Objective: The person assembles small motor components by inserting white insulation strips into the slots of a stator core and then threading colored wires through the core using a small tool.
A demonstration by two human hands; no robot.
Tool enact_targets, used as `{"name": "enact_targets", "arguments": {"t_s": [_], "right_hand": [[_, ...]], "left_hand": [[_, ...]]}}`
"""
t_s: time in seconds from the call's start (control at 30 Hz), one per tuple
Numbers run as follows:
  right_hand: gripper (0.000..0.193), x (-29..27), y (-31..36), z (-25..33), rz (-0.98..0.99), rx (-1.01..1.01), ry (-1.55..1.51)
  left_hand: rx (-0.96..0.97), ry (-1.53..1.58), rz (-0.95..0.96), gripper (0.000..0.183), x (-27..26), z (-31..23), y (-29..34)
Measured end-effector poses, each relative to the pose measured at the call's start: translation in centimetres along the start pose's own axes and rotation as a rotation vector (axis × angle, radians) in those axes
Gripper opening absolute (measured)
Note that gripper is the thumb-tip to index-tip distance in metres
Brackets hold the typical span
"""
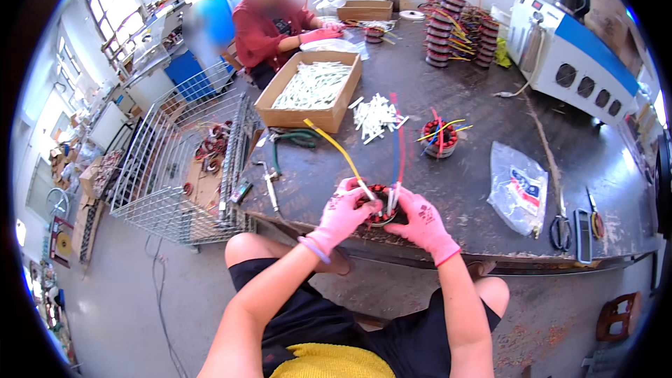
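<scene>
At the table's near edge a small wound motor stator [379, 222] with red-brown coils is held between my two pink-gloved hands. My left hand [343, 215] grips its left side, with fingertips at the white sleeve on the yellow lead [336, 145]. My right hand [424, 222] closes round the right side, thumb and fingers by the white sleeves [393, 198] on the red and blue leads [400, 147]. These leads stand up from the coils. My fingers hide part of the stator. Beyond it lies a pile of short white sleeves [378, 117].
A second stator [439, 141] stands farther back. A cardboard box [308, 119] holds many sleeves. Pliers [297, 139], a plastic bag [518, 189] and scissors [560, 231] lie around. Stacked stators [439, 35], a white-and-blue machine [574, 56], a wire cart [175, 154] and a person [262, 42] are nearby.
</scene>
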State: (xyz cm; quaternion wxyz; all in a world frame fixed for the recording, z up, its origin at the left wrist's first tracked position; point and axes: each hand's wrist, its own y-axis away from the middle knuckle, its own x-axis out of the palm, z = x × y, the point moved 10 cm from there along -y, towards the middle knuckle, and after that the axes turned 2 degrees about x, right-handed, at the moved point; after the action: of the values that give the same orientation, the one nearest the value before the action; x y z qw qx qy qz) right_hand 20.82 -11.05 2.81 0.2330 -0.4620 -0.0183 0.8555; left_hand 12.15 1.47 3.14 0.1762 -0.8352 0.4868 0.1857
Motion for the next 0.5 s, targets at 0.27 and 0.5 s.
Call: {"name": "enact_targets", "arguments": {"t_s": [0.27, 0.5], "right_hand": [[0.028, -3.4, 2.0, 4.7, -0.172, 0.273, -0.177], [0.021, -0.8, -0.9, 4.3, -0.168, 0.249, 0.047]], "left_hand": [[0.262, -0.139, 0.044, 0.024, -3.2, -4.6, -1.7], [0.368, -0.023, 0.152, 0.015, -1.9, -7.7, -2.3]]}}
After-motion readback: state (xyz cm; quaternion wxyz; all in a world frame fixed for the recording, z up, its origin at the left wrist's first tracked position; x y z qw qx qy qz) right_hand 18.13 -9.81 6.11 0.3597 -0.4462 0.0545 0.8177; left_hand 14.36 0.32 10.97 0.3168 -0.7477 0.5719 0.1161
